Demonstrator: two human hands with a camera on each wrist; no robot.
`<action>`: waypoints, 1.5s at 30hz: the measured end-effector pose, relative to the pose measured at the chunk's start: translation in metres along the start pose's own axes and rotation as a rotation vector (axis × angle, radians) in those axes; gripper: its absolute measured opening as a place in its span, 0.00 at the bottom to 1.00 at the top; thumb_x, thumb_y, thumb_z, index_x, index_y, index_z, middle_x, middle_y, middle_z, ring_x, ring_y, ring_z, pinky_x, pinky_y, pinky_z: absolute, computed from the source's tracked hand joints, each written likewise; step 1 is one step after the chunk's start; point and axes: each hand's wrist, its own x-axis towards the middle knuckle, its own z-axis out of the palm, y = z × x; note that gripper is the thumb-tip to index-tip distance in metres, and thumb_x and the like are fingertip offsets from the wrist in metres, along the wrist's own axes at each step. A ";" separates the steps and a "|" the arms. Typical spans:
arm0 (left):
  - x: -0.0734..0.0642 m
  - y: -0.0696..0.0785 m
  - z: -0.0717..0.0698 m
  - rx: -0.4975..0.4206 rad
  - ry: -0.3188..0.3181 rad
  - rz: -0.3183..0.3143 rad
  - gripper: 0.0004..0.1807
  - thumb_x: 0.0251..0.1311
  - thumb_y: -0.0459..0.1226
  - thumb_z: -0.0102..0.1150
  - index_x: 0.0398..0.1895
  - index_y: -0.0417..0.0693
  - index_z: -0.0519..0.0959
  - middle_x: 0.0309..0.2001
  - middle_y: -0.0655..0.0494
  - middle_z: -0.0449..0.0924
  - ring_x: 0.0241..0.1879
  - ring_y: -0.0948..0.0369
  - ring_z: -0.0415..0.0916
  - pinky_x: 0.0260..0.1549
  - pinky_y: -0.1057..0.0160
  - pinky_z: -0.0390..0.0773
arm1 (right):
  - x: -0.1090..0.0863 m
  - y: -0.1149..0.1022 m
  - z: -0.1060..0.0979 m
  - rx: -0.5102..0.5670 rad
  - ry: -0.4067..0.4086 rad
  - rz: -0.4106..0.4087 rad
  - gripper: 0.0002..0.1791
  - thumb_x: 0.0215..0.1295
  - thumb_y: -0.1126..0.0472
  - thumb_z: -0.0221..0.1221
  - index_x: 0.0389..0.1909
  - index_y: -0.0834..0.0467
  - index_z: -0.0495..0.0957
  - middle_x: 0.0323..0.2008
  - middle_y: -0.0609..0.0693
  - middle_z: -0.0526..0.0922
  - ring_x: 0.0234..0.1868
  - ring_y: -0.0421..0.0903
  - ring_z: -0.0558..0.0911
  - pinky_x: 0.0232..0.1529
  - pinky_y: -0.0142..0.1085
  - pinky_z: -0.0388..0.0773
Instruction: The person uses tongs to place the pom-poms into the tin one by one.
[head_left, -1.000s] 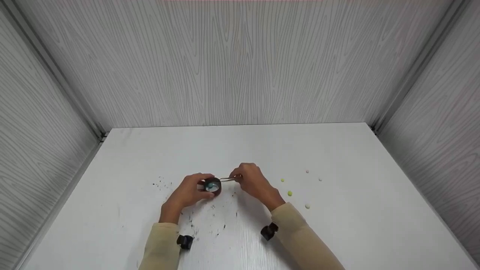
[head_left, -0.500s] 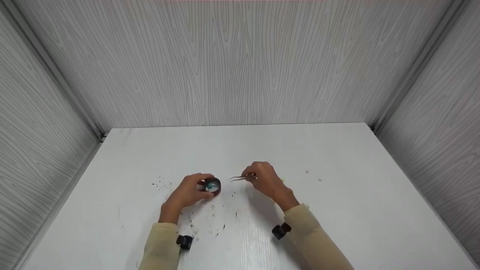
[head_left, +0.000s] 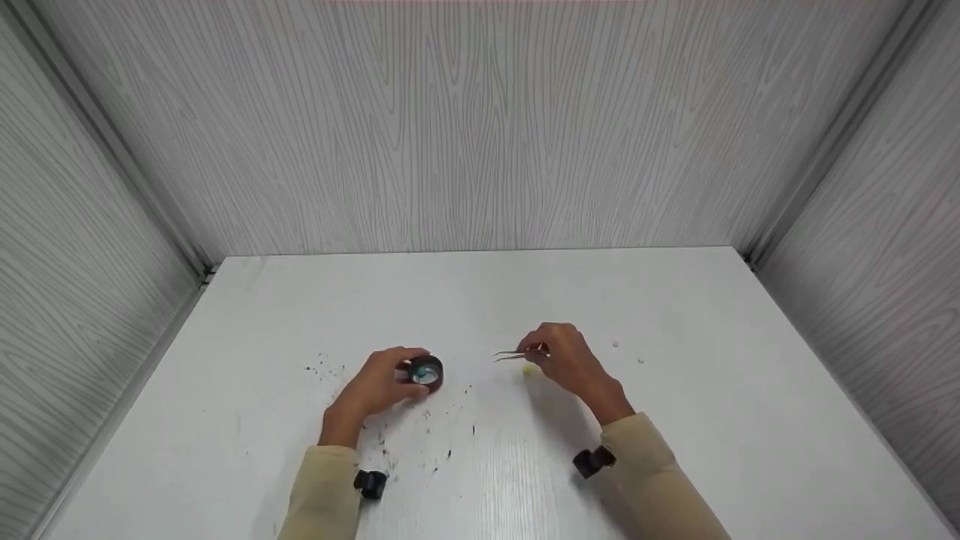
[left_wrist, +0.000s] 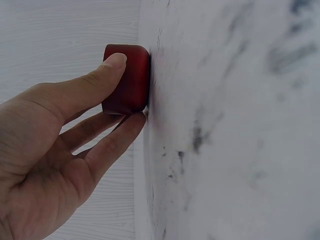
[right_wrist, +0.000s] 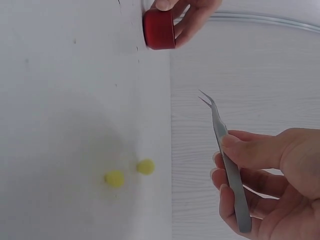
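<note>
My left hand (head_left: 377,381) holds a small red cup (left_wrist: 131,80) standing on the white tabletop, thumb on one side and fingers on the other. From the head view, a teal ball (head_left: 421,371) shows inside the cup's dark rim. To the right, my right hand (head_left: 568,361) pinches steel tweezers (right_wrist: 231,172) with bent tips, raised over the table. Their tips are slightly apart with nothing between them, pointing left. Two small yellow balls (right_wrist: 114,178) lie on the table in the right wrist view, near that hand.
Two tiny pale balls (head_left: 616,343) lie right of my right hand. Dark specks and smudges (head_left: 384,451) mark the tabletop around the cup and my left forearm. Grey wood-grain panels (head_left: 480,127) wall the table at the back and both sides.
My right hand has drawn the tweezers away from the cup's rim to the right, over the yellow balls, covering some of them. My left hand and the cup stay in place.
</note>
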 end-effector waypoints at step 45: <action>0.000 -0.001 0.000 -0.001 -0.003 -0.001 0.31 0.61 0.31 0.72 0.69 0.46 0.76 0.66 0.43 0.78 0.65 0.43 0.78 0.67 0.41 0.75 | -0.015 0.041 -0.015 -0.053 -0.057 0.139 0.09 0.62 0.74 0.66 0.36 0.59 0.91 0.32 0.54 0.89 0.34 0.47 0.83 0.38 0.42 0.80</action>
